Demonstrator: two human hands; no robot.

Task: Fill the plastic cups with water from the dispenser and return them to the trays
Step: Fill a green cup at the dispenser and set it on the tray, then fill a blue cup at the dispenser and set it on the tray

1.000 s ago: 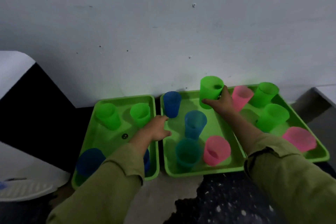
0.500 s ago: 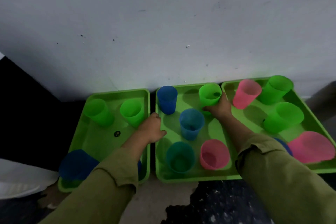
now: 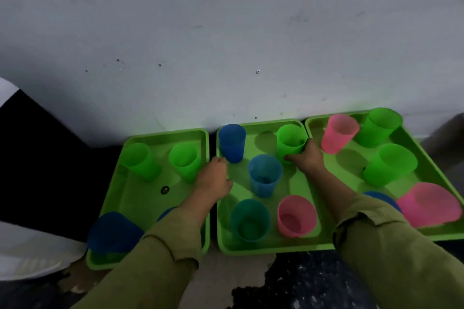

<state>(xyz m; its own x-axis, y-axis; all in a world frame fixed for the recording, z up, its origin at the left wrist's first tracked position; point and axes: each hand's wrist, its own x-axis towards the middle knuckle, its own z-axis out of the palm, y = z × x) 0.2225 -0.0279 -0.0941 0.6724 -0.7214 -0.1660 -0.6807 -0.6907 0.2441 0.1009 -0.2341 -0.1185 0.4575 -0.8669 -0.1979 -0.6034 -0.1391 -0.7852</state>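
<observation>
Olive sleeves (image 3: pixel 160 258) hid most of two blue cups (image 3: pixel 167 213), & I couldn't tell if the left hand (image 3: pixel 213 180), curled at the rim of the glossy green plastic mid tray (image 3: pixel 263 249), gripped it. Meanwhile the right hand (image 3: pixel 307 158) clasped the translucent tapered green plastic cup (image 3: pixel 291 142), upright at that tray's back.

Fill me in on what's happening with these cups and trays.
A person in olive sleeves leans over three green trays set side by side against a wall, each holding coloured plastic cups. The right hand grips a green cup at the back of the middle tray. The left hand sits at that tray's left rim, beside a dark blue cup; whether it grips the rim is unclear. The light is too dim to tell which cups hold water.
</observation>
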